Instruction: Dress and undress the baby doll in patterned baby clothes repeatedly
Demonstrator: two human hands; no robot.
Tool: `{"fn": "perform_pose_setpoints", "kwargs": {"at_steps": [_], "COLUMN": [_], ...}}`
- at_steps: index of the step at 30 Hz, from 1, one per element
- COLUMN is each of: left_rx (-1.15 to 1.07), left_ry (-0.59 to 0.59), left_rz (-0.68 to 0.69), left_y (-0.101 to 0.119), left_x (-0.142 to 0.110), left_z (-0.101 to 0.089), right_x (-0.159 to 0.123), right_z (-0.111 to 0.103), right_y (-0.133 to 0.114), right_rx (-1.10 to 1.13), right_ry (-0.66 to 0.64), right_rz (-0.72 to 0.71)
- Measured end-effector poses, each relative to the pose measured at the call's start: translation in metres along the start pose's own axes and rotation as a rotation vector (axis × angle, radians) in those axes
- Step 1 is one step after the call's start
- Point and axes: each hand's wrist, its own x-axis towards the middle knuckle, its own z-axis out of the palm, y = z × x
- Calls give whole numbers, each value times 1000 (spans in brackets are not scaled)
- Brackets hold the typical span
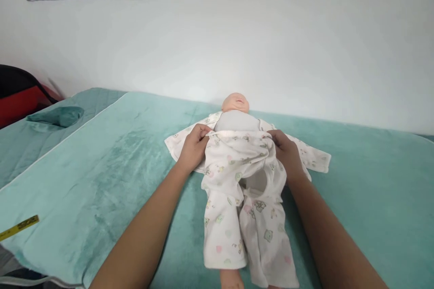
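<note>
A baby doll lies on its back, head toward the wall, one foot showing at the bottom of the view. White printed baby pants cover its legs and reach up over its belly, with an opening at the crotch. My left hand pinches one side of the waistband, and my right hand grips the other side, its fingertips partly hidden. Under the doll a matching printed shirt lies spread open, sleeves out to both sides. The doll's chest is a plain pale grey.
A teal plush cover spreads beneath everything. On the far left are a folded teal cloth piece and a red and black bag. A yellow strip with dark markings lies at the left edge. Behind stands a white wall.
</note>
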Motion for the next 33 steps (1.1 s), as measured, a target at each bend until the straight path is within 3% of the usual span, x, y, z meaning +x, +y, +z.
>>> {"fn": "perform_pose_setpoints", "kwargs": {"at_steps": [6, 10, 14, 17, 19, 22, 26, 33], "left_rx": [-136, 24, 166, 181, 181, 241, 388, 461], "left_ry": [73, 63, -13, -102, -149, -131, -6, 94], "left_rz": [-191, -9, 193, 205, 166, 93, 51, 38], "left_y": [-9, -11, -8, -5, -3, 1, 3, 2], "left_x": [15, 17, 19, 21, 22, 23, 27, 47], "left_z": [10, 11, 5, -3, -7, -9, -2, 12], "right_x": [31, 39, 31, 32, 37, 47, 58, 72], "right_z": [9, 15, 14, 13, 14, 17, 15, 11], "right_y": [-8, -11, -10, -7, -5, -5, -9, -6], "right_rx": [-31, -2, -125, -208, -206, -155, -173, -203], "right_ry": [46, 3, -10, -23, -65, -147, -203, -123], "right_rz": [142, 238, 28, -260, -344, -213, -36, 15]}}
